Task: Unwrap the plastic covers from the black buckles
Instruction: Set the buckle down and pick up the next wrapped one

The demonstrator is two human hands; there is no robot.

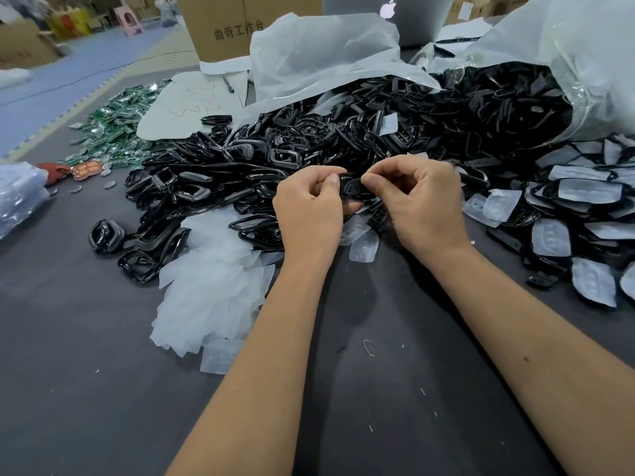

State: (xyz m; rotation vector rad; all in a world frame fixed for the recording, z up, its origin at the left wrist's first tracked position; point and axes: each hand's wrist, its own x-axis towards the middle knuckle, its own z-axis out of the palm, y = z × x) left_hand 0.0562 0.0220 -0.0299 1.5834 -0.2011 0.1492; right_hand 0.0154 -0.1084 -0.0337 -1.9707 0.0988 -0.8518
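Observation:
A small black buckle point(354, 188) is held between both hands above the dark table. My left hand point(309, 207) pinches its left end with thumb and fingers. My right hand point(422, 197) pinches its right end, fingers curled. Whether a plastic cover is still on it I cannot tell. A big heap of bare black buckles point(240, 159) lies behind and to the left. Buckles still in whitish plastic covers point(584, 201) lie at the right. Peeled clear covers point(213, 280) are piled left of my left forearm, and a few lie under my hands point(364, 247).
A large clear bag point(567, 63) spills buckles at the back right. White plastic sheeting point(319, 53), a cardboard box point(223, 25) and a laptop point(395, 12) stand behind. Green packets point(117, 121) lie back left. Bare dark table surface point(86, 372) extends near me.

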